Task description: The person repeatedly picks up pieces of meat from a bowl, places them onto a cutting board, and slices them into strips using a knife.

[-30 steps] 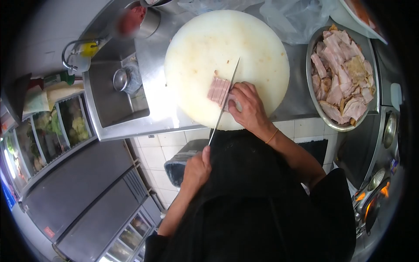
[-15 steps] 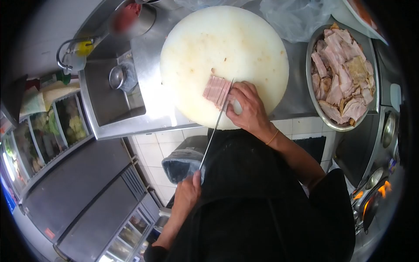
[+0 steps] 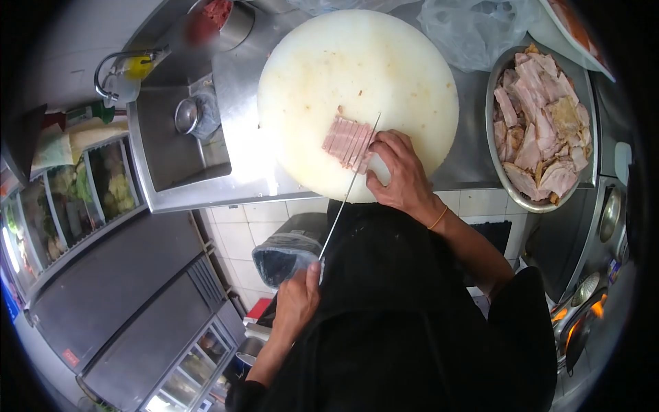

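My left hand (image 3: 297,302) is closed around the handle of a long knife (image 3: 341,209), low at the left of my dark apron. The blade reaches up over a round white cutting board (image 3: 309,62), its edge at the right side of a small block of sliced meat (image 3: 343,141). The block is cut into several thin strips lying side by side. My right hand (image 3: 405,175) rests on the board with curled fingers, holding the right end of the meat beside the blade. The fingertips partly hide that end.
An oval metal tray (image 3: 495,165) heaped with meat pieces stands at the right. Clear plastic bags (image 3: 473,31) lie behind it. On the left are a sink (image 3: 168,154) and a metal pot (image 3: 239,27) with red meat. Below is a lined bin (image 3: 285,257); flames (image 3: 597,307) show far right.
The knife has moved slightly up and right across the meat, with my left hand following. My right hand still holds the meat's end. The whole view has shifted a little.
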### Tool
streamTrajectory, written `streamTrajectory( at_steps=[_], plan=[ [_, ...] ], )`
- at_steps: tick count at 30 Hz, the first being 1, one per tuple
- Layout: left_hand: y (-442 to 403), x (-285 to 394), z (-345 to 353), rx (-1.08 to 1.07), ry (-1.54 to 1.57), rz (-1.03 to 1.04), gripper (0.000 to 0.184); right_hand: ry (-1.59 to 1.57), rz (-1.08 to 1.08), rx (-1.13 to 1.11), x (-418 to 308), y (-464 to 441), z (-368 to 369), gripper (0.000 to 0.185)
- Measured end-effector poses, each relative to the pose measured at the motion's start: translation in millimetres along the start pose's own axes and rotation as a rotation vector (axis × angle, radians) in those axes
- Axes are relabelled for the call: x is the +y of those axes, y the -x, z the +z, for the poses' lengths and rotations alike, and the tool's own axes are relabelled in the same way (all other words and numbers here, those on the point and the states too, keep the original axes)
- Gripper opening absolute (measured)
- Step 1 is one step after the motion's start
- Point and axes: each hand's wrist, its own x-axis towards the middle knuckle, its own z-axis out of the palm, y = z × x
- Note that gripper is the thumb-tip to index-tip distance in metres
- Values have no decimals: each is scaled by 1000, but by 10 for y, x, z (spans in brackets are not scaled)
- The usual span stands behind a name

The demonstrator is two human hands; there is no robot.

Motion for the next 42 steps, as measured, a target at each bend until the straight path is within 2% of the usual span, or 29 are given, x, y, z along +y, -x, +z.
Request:
streamTrajectory(
  at_steps=[9,18,21,29,35,38,41,42],
  plan=[
    [105,-106,43,-19,-138,-89,63,-30,1,25,-41,-54,-3,39],
    [-438,113,257,35,-41,119,62,-36,-28,30,0,-15,79,34],
    [-595,295,206,22,-62,119,65,-44,-64,40,-2,-19,52,32],
    [-371,201,-89,45,50,2,71,-11,43,216,68,-321,169,33],
    [-469,-54,-149,23,122,-16,80,-65,3,303,138,-536,158,32],
    [-582,-151,-122,-46,215,-11,84,-209,-39,251,-105,-567,27,26],
    [-731,-142,-89,-76,280,11,87,-171,-200,17,-236,-491,3,20],
    [-742,-67,-140,-114,311,-1,88,-97,-277,59,-217,-446,119,14]
  ],
)
